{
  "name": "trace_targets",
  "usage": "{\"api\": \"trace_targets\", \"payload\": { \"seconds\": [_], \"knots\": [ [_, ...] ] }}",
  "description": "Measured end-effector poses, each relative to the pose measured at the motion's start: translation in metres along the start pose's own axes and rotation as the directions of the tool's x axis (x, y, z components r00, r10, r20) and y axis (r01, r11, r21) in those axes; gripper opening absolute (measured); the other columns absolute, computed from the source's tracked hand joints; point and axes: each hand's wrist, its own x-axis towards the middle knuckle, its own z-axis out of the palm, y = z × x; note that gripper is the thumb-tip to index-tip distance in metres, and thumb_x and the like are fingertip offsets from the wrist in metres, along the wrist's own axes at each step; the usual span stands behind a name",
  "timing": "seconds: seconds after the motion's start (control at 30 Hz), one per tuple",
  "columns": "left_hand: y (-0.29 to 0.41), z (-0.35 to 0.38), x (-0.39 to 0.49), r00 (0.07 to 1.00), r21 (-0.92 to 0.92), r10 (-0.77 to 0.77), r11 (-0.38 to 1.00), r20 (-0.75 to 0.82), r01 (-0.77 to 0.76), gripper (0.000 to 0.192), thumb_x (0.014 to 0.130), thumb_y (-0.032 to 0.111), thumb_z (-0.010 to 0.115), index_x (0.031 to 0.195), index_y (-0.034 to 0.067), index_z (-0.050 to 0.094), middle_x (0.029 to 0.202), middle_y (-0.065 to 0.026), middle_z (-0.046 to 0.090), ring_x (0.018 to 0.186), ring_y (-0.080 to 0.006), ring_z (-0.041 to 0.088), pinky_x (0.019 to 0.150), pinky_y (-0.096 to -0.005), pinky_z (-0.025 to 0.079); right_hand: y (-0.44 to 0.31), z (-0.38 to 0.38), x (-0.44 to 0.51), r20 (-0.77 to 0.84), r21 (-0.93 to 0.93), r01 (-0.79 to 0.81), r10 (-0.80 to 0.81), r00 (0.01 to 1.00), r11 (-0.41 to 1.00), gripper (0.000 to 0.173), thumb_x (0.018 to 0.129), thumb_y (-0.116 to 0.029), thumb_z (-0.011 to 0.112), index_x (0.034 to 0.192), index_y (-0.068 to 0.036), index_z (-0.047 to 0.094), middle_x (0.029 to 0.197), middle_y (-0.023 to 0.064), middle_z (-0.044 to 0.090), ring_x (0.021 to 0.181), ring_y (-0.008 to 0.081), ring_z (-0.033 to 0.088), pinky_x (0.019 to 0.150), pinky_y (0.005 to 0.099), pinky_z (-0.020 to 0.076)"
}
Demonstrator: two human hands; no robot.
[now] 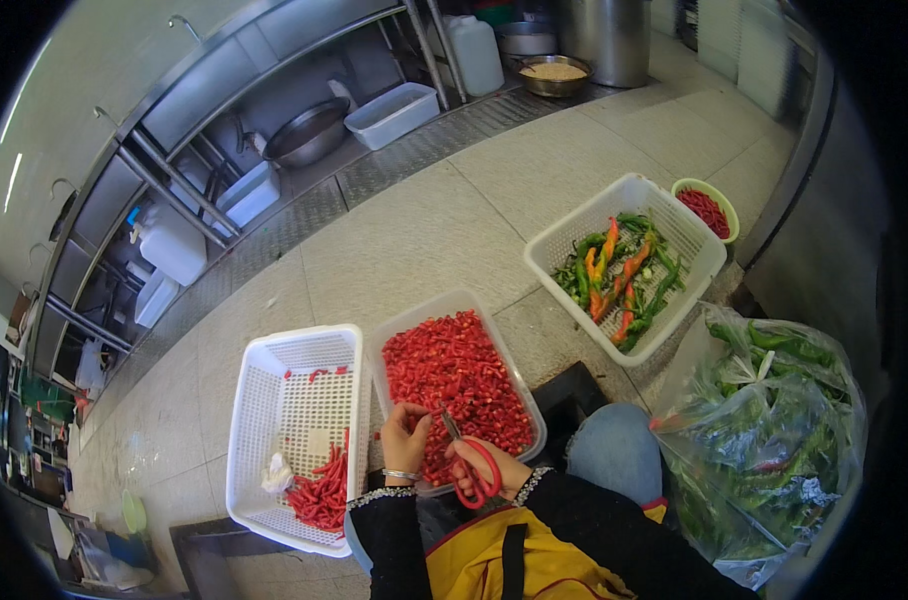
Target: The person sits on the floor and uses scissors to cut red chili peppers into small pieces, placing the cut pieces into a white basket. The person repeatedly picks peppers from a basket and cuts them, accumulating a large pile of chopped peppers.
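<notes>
My right hand [510,474] grips red-handled scissors [450,426], blades pointing away from me. They are over a clear plastic tub [538,429] filled with cut red chili pieces [446,360]. Close to the blade tips, my left hand [404,446] has its fingers curled, thumb near forefinger. Whether a chili is pinched there is too small to tell. Left of the tub stands a white perforated basket [248,420]. Whole red chilies [323,487] are heaped in its near right corner, beside a crumpled white wad [277,474].
A second white basket [566,289] holds green and orange peppers [611,274]. Behind it is a green bowl of red chilies [705,212]. A plastic bag of green peppers [769,442] stands at my right. Steel sinks [199,105] line the far side, with tubs and a metal basin [308,135] underneath.
</notes>
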Motion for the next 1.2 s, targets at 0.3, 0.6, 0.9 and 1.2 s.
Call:
{"api": "trace_targets", "payload": {
  "seconds": [0.3,0.6,0.9,1.2],
  "knots": [
    [0.007,0.005,-0.003,0.996,0.117,-0.046,0.992,0.073,0.038,0.008,0.075,0.003,0.063,0.077,0.0,0.056,0.065,-0.0035,0.057,0.061,-0.0078,0.052,0.055,-0.0219,0.041,0.002,-0.008,0.004,0.054,0.016,-0.034,0.033,0.998,0.999,0.029,0.091,-0.036,0.044,0.096,-0.007,0.045,0.066,0.0023,0.048,0.051,0.011,0.048,0.047,0.0232,0.0431],
    [-0.004,-0.069,-0.002,0.955,-0.165,-0.101,0.985,-0.28,0.056,0.028,0.073,-0.008,0.039,0.095,0.002,0.052,0.083,-0.0093,0.06,0.068,-0.0159,0.057,0.056,-0.0266,0.045,-0.005,0.001,-0.002,-0.051,0.039,0.117,-0.115,0.992,0.992,0.026,0.091,-0.033,0.044,0.096,-0.008,0.044,0.067,0.0034,0.048,0.055,0.0127,0.049,0.052,0.0271,0.0445],
    [-0.051,-0.108,-0.052,0.97,0.862,0.071,0.478,-0.231,0.17,0.046,0.065,0.02,0.071,0.105,0.012,0.049,0.093,-0.0117,0.052,0.069,-0.0308,0.059,0.054,-0.0414,0.048,-0.004,0.009,-0.003,-0.028,-0.015,0.106,-0.107,0.994,0.994,0.026,0.093,-0.032,0.041,0.098,-0.006,0.044,0.066,0.0032,0.047,0.055,0.0131,0.048,0.052,0.0266,0.0428],
    [-0.103,-0.107,-0.033,0.986,0.772,0.169,0.626,0.009,-0.114,0.022,0.075,0.016,0.059,0.095,0.009,0.052,0.086,-0.0152,0.056,0.075,-0.0315,0.058,0.063,-0.0408,0.047,-0.001,0.008,0.001,-0.075,-0.156,0.081,-0.093,0.993,0.984,0.026,0.094,-0.031,0.037,0.1,-0.008,0.046,0.068,0.0035,0.047,0.058,0.0134,0.047,0.054,0.0277,0.0407]
  ]
}}
